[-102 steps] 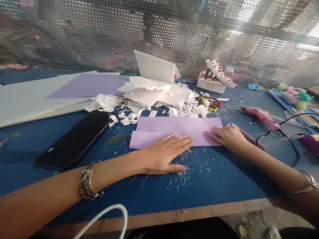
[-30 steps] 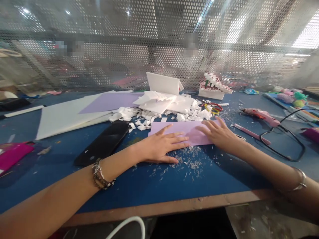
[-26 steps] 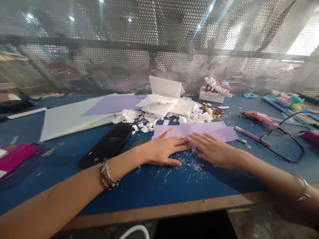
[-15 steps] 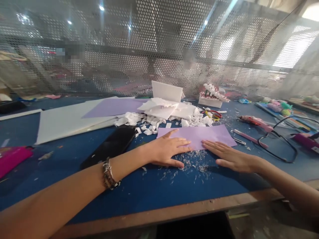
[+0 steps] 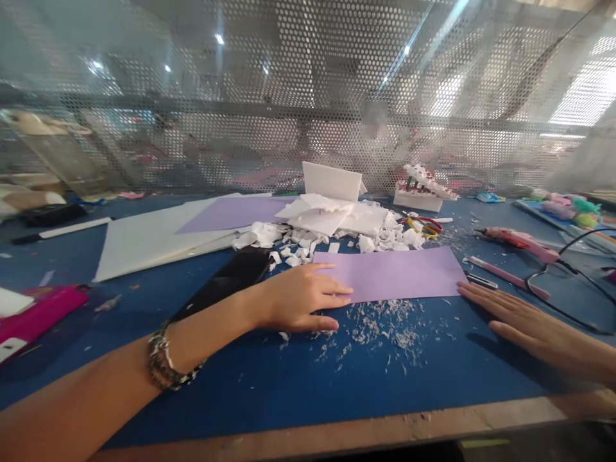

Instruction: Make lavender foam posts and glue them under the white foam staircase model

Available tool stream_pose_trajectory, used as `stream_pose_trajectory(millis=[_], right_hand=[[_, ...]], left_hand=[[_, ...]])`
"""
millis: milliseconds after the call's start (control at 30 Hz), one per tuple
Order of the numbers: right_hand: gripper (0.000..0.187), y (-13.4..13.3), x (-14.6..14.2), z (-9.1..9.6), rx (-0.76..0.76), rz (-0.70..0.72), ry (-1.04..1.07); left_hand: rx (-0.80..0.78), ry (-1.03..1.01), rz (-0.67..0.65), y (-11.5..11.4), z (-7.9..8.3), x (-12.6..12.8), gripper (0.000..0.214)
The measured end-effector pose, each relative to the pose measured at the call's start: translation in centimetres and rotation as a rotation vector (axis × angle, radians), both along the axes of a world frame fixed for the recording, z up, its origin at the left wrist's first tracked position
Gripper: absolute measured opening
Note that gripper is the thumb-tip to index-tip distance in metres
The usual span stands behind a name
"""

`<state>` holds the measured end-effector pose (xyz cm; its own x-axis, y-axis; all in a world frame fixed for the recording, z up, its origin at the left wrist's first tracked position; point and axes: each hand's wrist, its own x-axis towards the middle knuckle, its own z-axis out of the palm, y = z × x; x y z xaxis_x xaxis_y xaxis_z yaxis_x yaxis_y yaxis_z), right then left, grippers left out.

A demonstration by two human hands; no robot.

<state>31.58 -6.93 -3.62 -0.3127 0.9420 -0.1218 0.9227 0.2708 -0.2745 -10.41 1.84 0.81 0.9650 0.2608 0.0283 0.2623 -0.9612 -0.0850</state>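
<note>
A folded lilac paper strip lies flat on the blue table. My left hand rests on the strip's left end, fingers stretched out flat, pressing it down. My right hand lies open on the table just off the strip's right end, fingers flat, with the fingertips near the paper's lower right corner. White shavings are scattered in front of the strip, between my hands.
A black phone lies left of the strip. Behind it are torn white foam pieces, white and lilac sheets, scissors, a pink glue gun with black cable, a pink cutter. Perforated metal screen at the back.
My right hand has slid rightward along the lilac strip and off its right end onto the table. My left hand stays on the left end. The camera shifted slightly.
</note>
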Motion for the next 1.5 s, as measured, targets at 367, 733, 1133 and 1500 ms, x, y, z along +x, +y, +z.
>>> stream_pose_trajectory(millis=[367,733,1133,1500], right_hand=[[0.065,0.1,-0.3,-1.4,0.022,-0.005,-0.048],[0.044,3.7,-5.6,4.5,0.296,0.187,-0.154],[0.025,7.7,-10.3,4.7,0.569,0.5,-0.342],[0.033,8.9,-10.7,4.4,0.358,0.604,-0.087]], left_hand=[[-0.003,-0.045,0.096,-1.5,0.5,-2.9,0.039],[0.32,0.029,0.096,-1.0,2.5,2.1,0.046],[0.238,-0.084,0.243,1.2,0.4,10.8,0.031],[0.146,0.07,0.298,0.7,1.3,10.1,0.047]])
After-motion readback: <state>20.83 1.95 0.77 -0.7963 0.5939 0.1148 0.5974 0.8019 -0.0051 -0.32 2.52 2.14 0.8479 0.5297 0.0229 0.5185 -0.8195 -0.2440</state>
